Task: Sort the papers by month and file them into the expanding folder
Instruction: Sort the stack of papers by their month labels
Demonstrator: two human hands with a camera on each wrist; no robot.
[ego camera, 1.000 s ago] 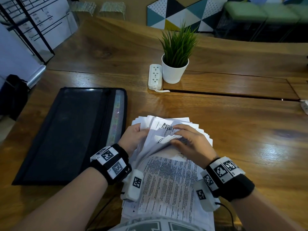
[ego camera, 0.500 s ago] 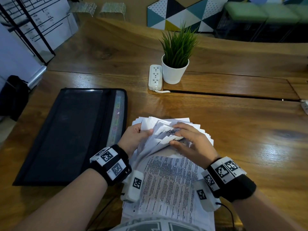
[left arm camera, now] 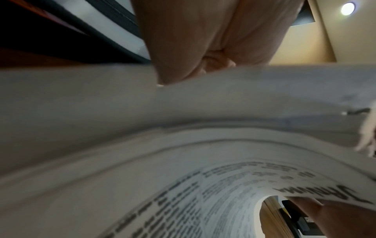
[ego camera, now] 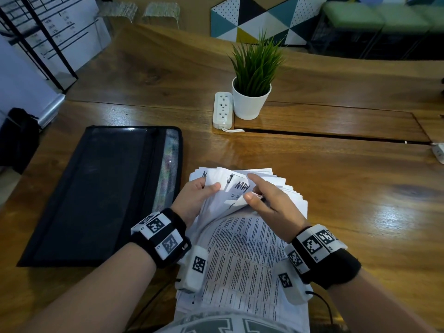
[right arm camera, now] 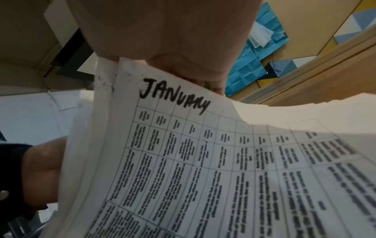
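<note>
A thick stack of printed papers (ego camera: 242, 255) lies on the table in front of me, its far edges fanned and lifted. My left hand (ego camera: 207, 186) grips the raised sheets at the left, thumb on top. My right hand (ego camera: 251, 186) pinches sheet corners between thumb and index finger, baring a sheet marked MAY (ego camera: 242, 186). In the right wrist view the sheet under my right hand (right arm camera: 173, 48) is marked JANUARY (right arm camera: 175, 96). The left wrist view shows my left hand (left arm camera: 203, 40) above the bent papers (left arm camera: 183, 112). The black expanding folder (ego camera: 103, 188) lies flat to the left, beside the stack.
A white power strip (ego camera: 223, 109) and a potted plant (ego camera: 252, 87) stand beyond the papers. A slot (ego camera: 336, 137) runs across the wooden table (ego camera: 348, 193). A black bag (ego camera: 18, 138) sits off the left edge; a small white object (ego camera: 439, 152) lies at the right edge.
My right hand has leafed further through the lifted sheets: a sheet marked with August showed before, now the sheet marked MAY shows. My left hand stays on the left edge.
</note>
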